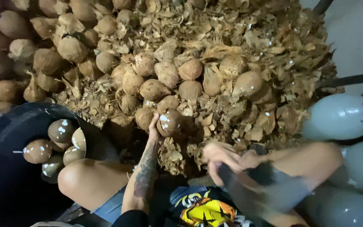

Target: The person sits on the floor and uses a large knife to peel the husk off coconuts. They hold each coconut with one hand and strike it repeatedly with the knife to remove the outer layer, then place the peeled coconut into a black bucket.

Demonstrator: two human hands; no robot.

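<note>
Gripping a dark, blurred tool [248,185] near the lap, the right hand [225,162] is closing around its handle, while the left hand [154,126] is reaching forward, fingers wrapping the side of a husked coconut [169,122] at the near edge of the heap. To the left of the left hand, peeled coconuts [59,145] are lying in a black tub [9,138], and to the right of the right hand pale grey rounded containers [339,117] are sitting close together. Beyond both hands, more brown coconuts [181,77] are piling up among dry husk scraps [274,63].
</note>
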